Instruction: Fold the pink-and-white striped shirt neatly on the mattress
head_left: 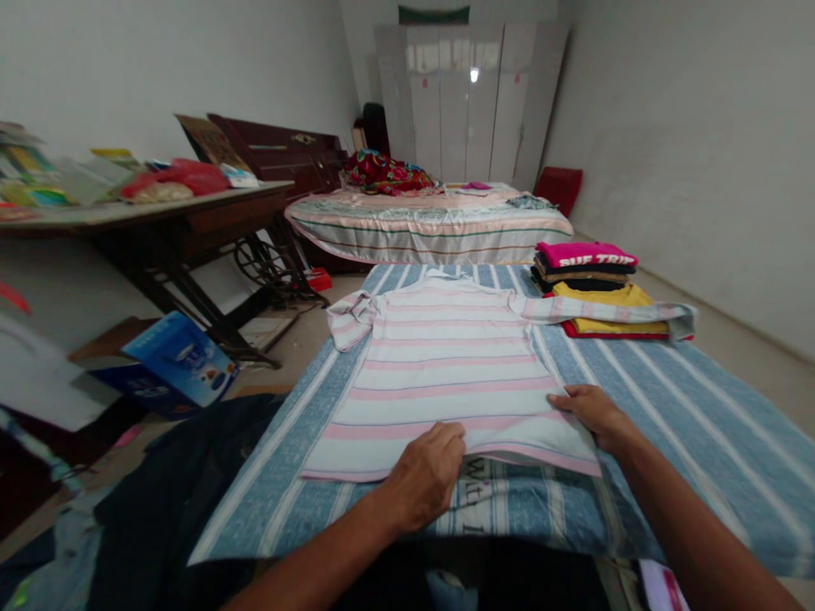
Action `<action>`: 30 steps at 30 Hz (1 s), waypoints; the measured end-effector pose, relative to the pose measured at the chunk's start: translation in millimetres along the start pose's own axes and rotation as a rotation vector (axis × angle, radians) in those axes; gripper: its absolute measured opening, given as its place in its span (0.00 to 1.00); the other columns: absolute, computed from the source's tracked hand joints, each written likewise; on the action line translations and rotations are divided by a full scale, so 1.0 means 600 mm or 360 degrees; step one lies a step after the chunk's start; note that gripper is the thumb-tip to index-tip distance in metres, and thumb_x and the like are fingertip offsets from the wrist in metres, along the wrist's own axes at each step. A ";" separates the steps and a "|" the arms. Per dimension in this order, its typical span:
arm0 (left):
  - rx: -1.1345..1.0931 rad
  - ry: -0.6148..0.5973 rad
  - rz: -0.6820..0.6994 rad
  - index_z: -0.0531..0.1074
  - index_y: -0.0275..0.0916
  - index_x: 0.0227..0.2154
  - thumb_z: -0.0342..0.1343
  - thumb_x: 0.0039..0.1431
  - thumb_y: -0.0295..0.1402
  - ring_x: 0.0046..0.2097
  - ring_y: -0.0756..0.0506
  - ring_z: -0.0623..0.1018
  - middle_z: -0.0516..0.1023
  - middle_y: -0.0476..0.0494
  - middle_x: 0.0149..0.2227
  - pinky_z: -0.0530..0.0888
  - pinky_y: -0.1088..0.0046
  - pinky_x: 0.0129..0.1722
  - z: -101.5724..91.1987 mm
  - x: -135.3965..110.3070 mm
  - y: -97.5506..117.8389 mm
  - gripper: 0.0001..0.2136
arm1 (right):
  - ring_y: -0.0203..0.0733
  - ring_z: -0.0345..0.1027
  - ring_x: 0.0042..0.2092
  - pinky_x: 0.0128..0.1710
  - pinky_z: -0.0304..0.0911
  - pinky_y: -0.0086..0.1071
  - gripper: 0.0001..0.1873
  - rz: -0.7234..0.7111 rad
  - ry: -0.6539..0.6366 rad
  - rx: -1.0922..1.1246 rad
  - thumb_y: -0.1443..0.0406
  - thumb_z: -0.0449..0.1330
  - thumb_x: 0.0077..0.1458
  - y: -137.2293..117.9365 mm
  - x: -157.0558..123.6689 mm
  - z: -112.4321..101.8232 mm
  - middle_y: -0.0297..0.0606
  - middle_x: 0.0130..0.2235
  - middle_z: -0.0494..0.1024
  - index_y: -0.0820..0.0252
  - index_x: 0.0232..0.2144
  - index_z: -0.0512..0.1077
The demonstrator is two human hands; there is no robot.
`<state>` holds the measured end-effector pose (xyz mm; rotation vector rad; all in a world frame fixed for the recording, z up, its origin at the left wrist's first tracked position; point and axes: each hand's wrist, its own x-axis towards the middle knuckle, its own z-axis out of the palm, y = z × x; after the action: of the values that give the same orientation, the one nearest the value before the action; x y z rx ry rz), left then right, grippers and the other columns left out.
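Note:
A white shirt with pink stripes (439, 365) lies spread out on a blue striped cloth (637, 475), its hem towards me. One sleeve is bunched at the left; the other stretches out to the right over folded clothes. My left hand (428, 477) is closed on the shirt's hem near its middle, fingers curled. At the right side edge, close to the lower corner, my right hand (598, 416) grips the fabric between its fingers. The hem lifts slightly between the two hands.
Folded clothes stand at the right: a stack topped with pink (586, 255) and a yellow garment (604, 295). Dark clothing (184, 501) hangs at the left. Beyond are a blue box (182, 361), a sewing-machine table (210, 222), a bed (433, 225) and a wardrobe (455, 110).

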<state>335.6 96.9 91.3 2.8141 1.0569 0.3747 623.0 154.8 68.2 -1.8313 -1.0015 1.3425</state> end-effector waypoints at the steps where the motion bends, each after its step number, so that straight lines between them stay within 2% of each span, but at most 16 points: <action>1: 0.0008 -0.0052 0.0007 0.64 0.38 0.35 0.43 0.54 0.20 0.47 0.44 0.69 0.70 0.38 0.43 0.69 0.65 0.48 0.003 -0.002 0.001 0.10 | 0.41 0.69 0.20 0.21 0.64 0.31 0.05 0.0052 -0.0031 0.0032 0.66 0.58 0.47 0.007 0.003 -0.001 0.39 0.20 0.75 0.62 0.24 0.70; 3: 0.0038 -0.0170 0.0011 0.64 0.38 0.36 0.46 0.50 0.19 0.47 0.43 0.70 0.71 0.38 0.44 0.70 0.63 0.47 0.013 -0.006 0.004 0.11 | 0.42 0.69 0.19 0.20 0.63 0.31 0.04 0.0168 -0.0137 0.0155 0.66 0.58 0.46 0.019 0.009 -0.002 0.38 0.18 0.74 0.62 0.22 0.69; 5: 0.0060 -0.0231 0.0002 0.63 0.38 0.37 0.48 0.48 0.20 0.47 0.41 0.70 0.70 0.37 0.46 0.70 0.61 0.46 0.026 -0.009 0.007 0.13 | 0.42 0.68 0.19 0.20 0.62 0.31 0.04 0.0182 -0.0160 0.0164 0.66 0.58 0.46 0.026 0.013 -0.002 0.38 0.17 0.73 0.62 0.22 0.69; 12: 0.0148 -0.0152 0.0080 0.65 0.36 0.38 0.48 0.48 0.20 0.48 0.40 0.70 0.71 0.34 0.47 0.69 0.60 0.48 0.044 -0.018 0.005 0.13 | 0.36 0.65 0.18 0.18 0.56 0.26 0.09 0.0090 -0.0098 -0.0122 0.61 0.61 0.46 0.030 0.011 -0.006 0.35 0.17 0.72 0.62 0.23 0.70; 17: 0.0123 0.0028 0.0088 0.67 0.36 0.37 0.45 0.52 0.21 0.47 0.42 0.72 0.73 0.35 0.46 0.71 0.61 0.48 0.047 -0.018 0.003 0.11 | 0.36 0.67 0.22 0.20 0.58 0.26 0.20 0.0054 -0.0364 -0.0180 0.52 0.65 0.41 0.027 -0.021 -0.016 0.37 0.22 0.76 0.65 0.26 0.72; 21: 0.0076 0.0043 0.0041 0.67 0.37 0.38 0.45 0.50 0.20 0.48 0.42 0.72 0.73 0.36 0.45 0.72 0.60 0.47 0.045 -0.015 0.004 0.13 | 0.34 0.66 0.25 0.24 0.60 0.25 0.21 -0.0053 -0.0595 -0.0130 0.53 0.67 0.39 0.022 -0.056 -0.027 0.37 0.27 0.77 0.66 0.28 0.74; 23: 0.0080 0.0027 0.0016 0.67 0.35 0.39 0.46 0.49 0.20 0.49 0.41 0.72 0.73 0.35 0.46 0.72 0.60 0.47 0.043 -0.013 0.004 0.14 | 0.31 0.63 0.21 0.19 0.57 0.24 0.22 -0.0092 -0.0645 -0.0018 0.53 0.67 0.39 0.021 -0.068 -0.031 0.35 0.24 0.76 0.66 0.30 0.74; 26: 0.0111 0.0024 0.0022 0.67 0.33 0.42 0.46 0.47 0.19 0.49 0.41 0.71 0.72 0.34 0.48 0.71 0.61 0.49 0.042 -0.012 0.002 0.17 | 0.27 0.53 0.15 0.12 0.46 0.23 0.24 -0.0123 -0.0623 0.0161 0.52 0.66 0.41 0.019 -0.081 -0.035 0.30 0.20 0.71 0.66 0.34 0.73; 30: 0.0150 0.0086 0.0009 0.66 0.32 0.43 0.46 0.46 0.18 0.50 0.41 0.71 0.72 0.32 0.49 0.71 0.61 0.51 0.046 -0.016 0.001 0.19 | 0.24 0.48 0.14 0.10 0.41 0.22 0.25 -0.0081 -0.0541 0.0225 0.53 0.67 0.40 0.022 -0.093 -0.036 0.28 0.17 0.67 0.67 0.35 0.72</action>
<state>336.7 89.6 62.8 2.9059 1.1055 0.4141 636.2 98.6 89.0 -1.4938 -1.0841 1.6849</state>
